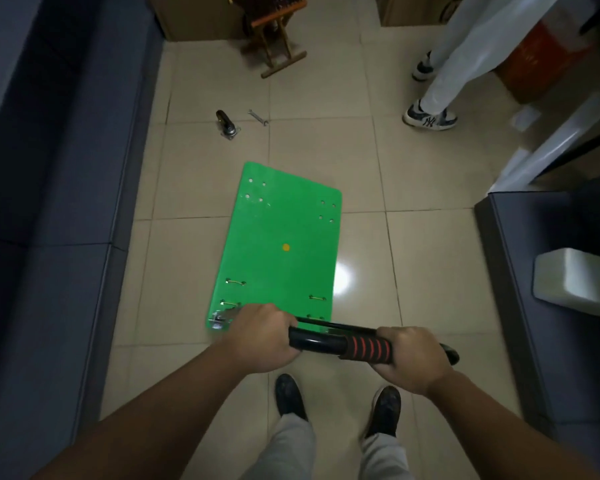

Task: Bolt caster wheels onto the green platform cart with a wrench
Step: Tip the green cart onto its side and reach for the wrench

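Note:
The green platform cart (pixel 278 237) lies flat on the tiled floor, with bolt holes at its far corners and a yellow dot in the middle. Its black handle (pixel 326 342) with a red-striped grip runs across the near end. My left hand (pixel 260 337) grips the handle's left part and my right hand (pixel 409 356) grips its right end. A caster wheel (pixel 226 126) lies on the floor beyond the cart, and a small wrench (pixel 258 117) lies just right of it. A metal bracket (pixel 222 318) shows at the cart's near left corner.
Dark sofas line the left side (pixel 49 202) and the right side (pixel 551 271), leaving a tiled lane between them. A folding wooden stool (pixel 274 39) stands at the back. Another person's legs and sneakers (pixel 430 116) are at the back right. My own feet (pixel 336 400) are below the handle.

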